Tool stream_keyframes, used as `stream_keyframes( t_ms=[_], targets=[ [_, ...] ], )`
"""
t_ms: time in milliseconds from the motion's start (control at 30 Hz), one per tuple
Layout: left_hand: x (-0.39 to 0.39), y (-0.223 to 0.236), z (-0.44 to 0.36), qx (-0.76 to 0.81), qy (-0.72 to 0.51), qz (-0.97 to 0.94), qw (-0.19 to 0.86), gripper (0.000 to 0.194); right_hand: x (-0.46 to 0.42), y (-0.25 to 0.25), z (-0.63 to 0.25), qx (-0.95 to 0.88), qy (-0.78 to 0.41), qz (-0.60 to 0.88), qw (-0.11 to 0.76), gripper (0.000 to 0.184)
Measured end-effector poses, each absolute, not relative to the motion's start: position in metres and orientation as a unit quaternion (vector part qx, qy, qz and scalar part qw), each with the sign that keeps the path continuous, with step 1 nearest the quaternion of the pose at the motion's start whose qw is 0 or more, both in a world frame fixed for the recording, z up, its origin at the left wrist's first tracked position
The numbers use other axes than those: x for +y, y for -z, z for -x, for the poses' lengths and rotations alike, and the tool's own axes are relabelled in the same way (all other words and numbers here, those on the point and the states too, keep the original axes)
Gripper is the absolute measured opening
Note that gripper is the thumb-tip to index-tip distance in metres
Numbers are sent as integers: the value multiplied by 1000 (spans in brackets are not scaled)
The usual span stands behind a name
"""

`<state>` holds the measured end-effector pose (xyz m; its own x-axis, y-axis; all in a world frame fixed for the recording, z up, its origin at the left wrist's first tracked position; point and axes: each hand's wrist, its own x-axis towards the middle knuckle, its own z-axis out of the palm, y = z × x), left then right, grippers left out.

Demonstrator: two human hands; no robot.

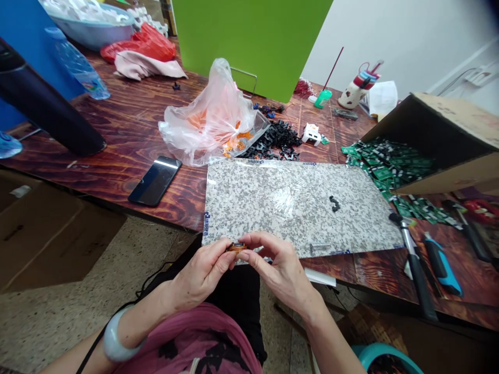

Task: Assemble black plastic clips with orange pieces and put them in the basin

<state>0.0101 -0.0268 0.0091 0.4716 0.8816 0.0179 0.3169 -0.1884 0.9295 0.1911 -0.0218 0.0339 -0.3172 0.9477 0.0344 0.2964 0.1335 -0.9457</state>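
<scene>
Between both hands is a small orange and black plastic part [237, 247], held near the front edge of the speckled board. My left hand [208, 265] pinches its left end, and my right hand [275, 259] grips its right end with thumb and fingers. The fingers cover much of the part. Beyond them on the speckled board [241, 208] lie several thin metal pins [290, 197] in a loose pile. A black curved plastic piece [334, 203] rests farther right, and a small clear tube-like item [319, 246] is near the board's front edge.
Behind the board are a clear bag of orange parts [210, 119] and a heap of black parts [278, 137]. Green circuit boards [382, 163] spill from a cardboard box [448, 114]. A phone [155, 181] lies left; a hammer [415, 270] and blue-handled cutter [442, 265] lie right.
</scene>
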Motion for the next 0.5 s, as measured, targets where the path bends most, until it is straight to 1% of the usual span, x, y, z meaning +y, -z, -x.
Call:
stream_keyframes(
  t_ms=[267,400,500],
  targets=[
    [-29,-10,-8,416,-288,-722,473,22,-27,-33,-191,-650,-489,464,350,11],
    [-29,-9,-7,409,-287,-723,476,27,-29,-35,-190,-675,-459,467,341,11],
    [-29,-7,-5,390,-295,-747,450,27,-30,-35,-189,-704,-422,465,332,8]
  ],
)
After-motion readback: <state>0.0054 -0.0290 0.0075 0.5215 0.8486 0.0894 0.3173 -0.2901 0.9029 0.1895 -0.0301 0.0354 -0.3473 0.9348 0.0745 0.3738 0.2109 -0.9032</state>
